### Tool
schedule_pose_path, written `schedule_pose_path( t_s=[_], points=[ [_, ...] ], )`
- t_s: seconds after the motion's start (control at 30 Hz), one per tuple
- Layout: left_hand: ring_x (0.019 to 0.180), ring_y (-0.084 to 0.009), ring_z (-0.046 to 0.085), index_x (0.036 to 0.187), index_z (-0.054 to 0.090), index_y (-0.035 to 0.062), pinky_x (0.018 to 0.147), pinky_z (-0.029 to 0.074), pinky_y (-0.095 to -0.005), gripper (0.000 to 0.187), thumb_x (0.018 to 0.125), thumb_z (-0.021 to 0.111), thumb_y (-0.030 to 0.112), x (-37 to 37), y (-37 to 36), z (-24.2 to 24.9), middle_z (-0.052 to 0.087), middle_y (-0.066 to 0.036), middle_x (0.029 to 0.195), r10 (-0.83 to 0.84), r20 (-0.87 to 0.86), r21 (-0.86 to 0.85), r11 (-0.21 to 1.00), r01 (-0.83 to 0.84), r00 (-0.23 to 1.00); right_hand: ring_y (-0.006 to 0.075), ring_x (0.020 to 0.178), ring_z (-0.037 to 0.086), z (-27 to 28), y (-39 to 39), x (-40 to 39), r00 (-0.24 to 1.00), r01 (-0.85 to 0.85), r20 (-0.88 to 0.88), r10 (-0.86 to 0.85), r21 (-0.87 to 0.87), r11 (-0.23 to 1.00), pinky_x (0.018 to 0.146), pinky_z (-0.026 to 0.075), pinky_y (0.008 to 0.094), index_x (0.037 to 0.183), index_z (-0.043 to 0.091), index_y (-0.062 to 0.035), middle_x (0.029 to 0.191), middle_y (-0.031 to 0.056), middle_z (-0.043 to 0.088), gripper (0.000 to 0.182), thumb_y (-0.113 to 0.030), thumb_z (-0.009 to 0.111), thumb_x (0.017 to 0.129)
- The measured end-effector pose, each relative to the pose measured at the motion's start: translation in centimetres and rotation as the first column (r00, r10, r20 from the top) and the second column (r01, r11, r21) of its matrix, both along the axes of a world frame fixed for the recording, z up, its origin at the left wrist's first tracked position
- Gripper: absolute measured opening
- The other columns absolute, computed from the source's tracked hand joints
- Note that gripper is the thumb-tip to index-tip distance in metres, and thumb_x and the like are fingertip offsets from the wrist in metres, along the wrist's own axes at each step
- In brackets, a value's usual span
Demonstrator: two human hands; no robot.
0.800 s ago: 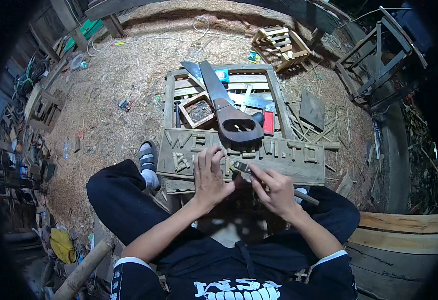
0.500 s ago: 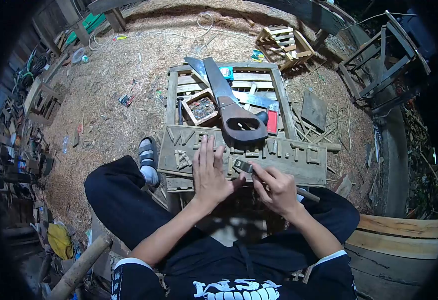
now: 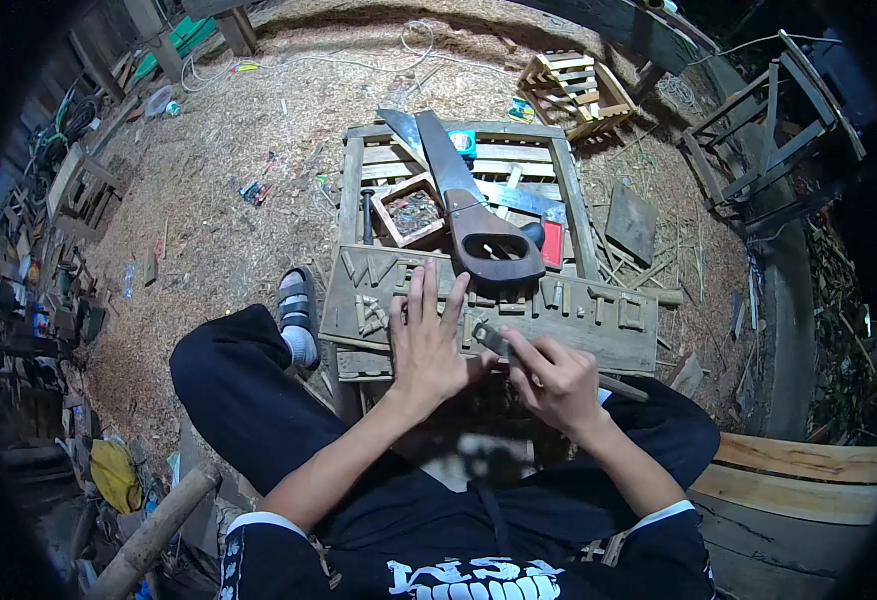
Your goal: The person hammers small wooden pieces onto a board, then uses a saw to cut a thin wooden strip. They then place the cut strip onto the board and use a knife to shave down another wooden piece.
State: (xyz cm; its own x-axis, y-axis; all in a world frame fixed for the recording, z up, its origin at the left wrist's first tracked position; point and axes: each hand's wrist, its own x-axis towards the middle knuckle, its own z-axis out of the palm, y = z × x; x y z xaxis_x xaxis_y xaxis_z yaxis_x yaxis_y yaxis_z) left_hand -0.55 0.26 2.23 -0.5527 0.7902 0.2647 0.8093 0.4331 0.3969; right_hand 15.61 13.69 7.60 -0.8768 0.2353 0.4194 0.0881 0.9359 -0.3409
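Note:
My left hand (image 3: 429, 345) lies on the wooden board (image 3: 609, 348) with its fingers spread, its thumb pointing toward the hammer. In my right hand (image 3: 562, 380) is a hammer (image 3: 493, 340), its metal head over the board's near part and its handle end sticking out past my palm. Small wooden sticks are set on the board in letter-like shapes, among them a square (image 3: 633, 313) at the right and a cluster (image 3: 370, 314) left of my left hand. One short stick (image 3: 468, 328) stands beside the hammer head. What lies under my left palm is hidden.
Beyond the board, a handsaw (image 3: 479, 225) rests on a slatted wooden frame (image 3: 352, 190). Near it are a small wooden box of nails (image 3: 410, 212), a teal tape measure (image 3: 462, 144) and a red-handled square (image 3: 553, 244). A slatted crate (image 3: 574, 95) sits on the shavings-covered floor.
The hammer head has tilted and shifted slightly right and down, a little blurred. My left fingers have spread a bit wider. The whole view has shifted slightly.

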Motion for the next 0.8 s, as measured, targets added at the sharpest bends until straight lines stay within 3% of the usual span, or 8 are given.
schedule_pose_path(
  t_s=[0.07, 0.17, 0.27, 0.37, 0.43, 0.53, 0.7, 0.8],
  points=[
    [0.155, -0.0393, 0.024, 0.161, 0.032, 0.0121, 0.116, 0.023, -0.0546, 0.113, 0.074, 0.078, 0.066, 0.0, 0.2, 0.0, 0.025, -0.028, 0.167, 0.013, 0.013, -0.021, 1.000, -0.013, 1.000, 0.0229, 0.064, 0.065, -0.5, -0.1, 0.0, 0.988, 0.050, 0.140, -0.058, 0.061, 0.997, 0.056, 0.053, 0.0378, 0.138, 0.069, -0.0218, 0.079, 0.0039, 0.061, 0.054, -0.021, 0.078, 0.085],
    [0.155, -0.0389, 0.023, 0.161, 0.033, 0.0115, 0.117, 0.022, -0.0544, 0.114, 0.072, 0.080, 0.065, -0.1, 0.0, -0.1, 0.023, -0.028, 0.168, 0.002, 0.001, -0.043, 0.999, -0.002, 1.000, 0.0218, 0.060, 0.063, 0.4, 0.5, -0.1, 0.997, -0.038, -0.059, 0.047, 0.147, 0.988, 0.055, 0.051, 0.0361, 0.131, 0.074, -0.0178, 0.077, 0.0032, 0.063, 0.050, -0.015, 0.079, 0.082],
    [0.156, -0.0389, 0.023, 0.160, 0.033, 0.0107, 0.117, 0.021, -0.0541, 0.114, 0.071, 0.081, 0.063, -0.2, 0.2, -1.1, 0.023, -0.028, 0.169, 0.021, -0.084, -0.028, 0.999, -0.023, 0.996, 0.0206, 0.059, 0.061, 0.4, -0.1, -0.3, 0.997, -0.032, 0.076, 0.018, 0.189, 0.981, 0.054, 0.049, 0.0356, 0.130, 0.075, -0.0183, 0.076, 0.0022, 0.062, 0.050, -0.015, 0.080, 0.080],
    [0.156, -0.0389, 0.022, 0.160, 0.034, 0.0098, 0.117, 0.021, -0.0539, 0.113, 0.072, 0.080, 0.063, -0.2, 0.0, -0.5, 0.022, -0.028, 0.169, 0.003, 0.001, -0.027, 1.000, -0.003, 1.000, 0.0203, 0.058, 0.060, 0.4, 0.2, -0.1, 0.998, -0.050, 0.044, 0.042, 0.187, 0.981, 0.054, 0.049, 0.0359, 0.130, 0.074, -0.0192, 0.075, 0.0019, 0.061, 0.050, -0.014, 0.080, 0.081],
    [0.156, -0.0390, 0.022, 0.159, 0.034, 0.0097, 0.117, 0.021, -0.0539, 0.112, 0.072, 0.080, 0.064, -0.2, 0.0, -0.6, 0.023, -0.028, 0.169, 0.010, -0.023, -0.043, 0.999, -0.011, 1.000, 0.0200, 0.064, 0.063, 0.0, 0.2, -0.1, 0.998, -0.049, -0.018, 0.054, 0.205, 0.977, 0.056, 0.052, 0.0357, 0.139, 0.069, -0.0247, 0.077, 0.0017, 0.060, 0.060, -0.023, 0.081, 0.080],
    [0.156, -0.0391, 0.023, 0.157, 0.036, 0.0096, 0.117, 0.022, -0.0540, 0.110, 0.072, 0.080, 0.064, 0.0, 0.1, -0.1, 0.024, -0.028, 0.168, 0.011, -0.007, -0.040, 0.999, -0.011, 1.000, 0.0214, 0.062, 0.062, -0.4, 0.3, -0.2, 0.991, 0.014, 0.126, -0.032, 0.144, 0.989, 0.056, 0.052, 0.0363, 0.135, 0.071, -0.0218, 0.076, 0.0020, 0.059, 0.053, -0.022, 0.080, 0.083],
    [0.155, -0.0394, 0.024, 0.154, 0.038, 0.0102, 0.117, 0.022, -0.0544, 0.108, 0.070, 0.082, 0.061, 0.1, -0.1, 0.0, 0.027, -0.028, 0.166, 0.014, 0.026, -0.013, 1.000, -0.014, 1.000, 0.0215, 0.062, 0.062, 0.1, 0.3, -0.3, 0.998, -0.017, -0.063, 0.022, 0.075, 0.997, 0.055, 0.051, 0.0369, 0.133, 0.072, -0.0209, 0.076, 0.0030, 0.059, 0.052, -0.020, 0.081, 0.082],
    [0.155, -0.0398, 0.024, 0.154, 0.039, 0.0103, 0.117, 0.022, -0.0549, 0.107, 0.071, 0.081, 0.064, 0.0, 0.2, 0.1, 0.027, -0.027, 0.166, 0.012, -0.001, -0.023, 1.000, -0.012, 1.000, 0.0219, 0.062, 0.063, -0.3, 0.2, -0.2, 0.996, 0.020, 0.085, -0.036, 0.181, 0.983, 0.055, 0.050, 0.0374, 0.134, 0.072, -0.0206, 0.077, 0.0031, 0.061, 0.055, -0.018, 0.082, 0.080]
  ],
)
